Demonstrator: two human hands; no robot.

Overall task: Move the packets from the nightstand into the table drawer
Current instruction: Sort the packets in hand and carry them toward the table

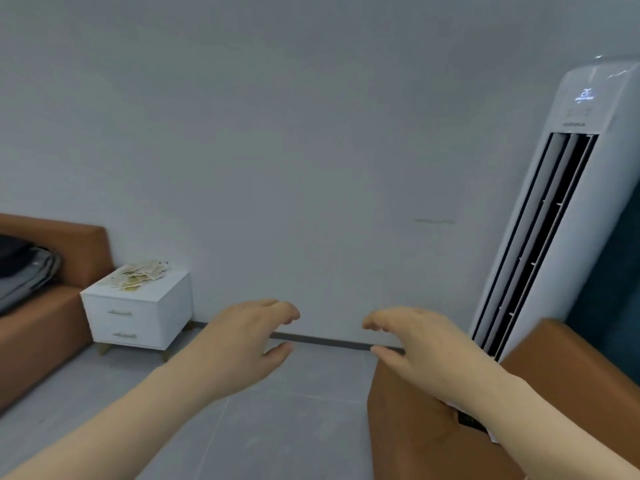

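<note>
Both hands up front, empty: left hand point(249, 341) and right hand point(412, 344), fingers loosely curled. Packets point(138, 276) piled on white nightstand point(138, 318), far off. Look light, thin, slippery; scoop from pile's edges.

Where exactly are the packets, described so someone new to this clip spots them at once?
Against the grey wall at left stands a white two-drawer nightstand, beside a brown padded seat. The packets lie heaped on its top, the only loose, pale yellowish clutter in view.
</note>
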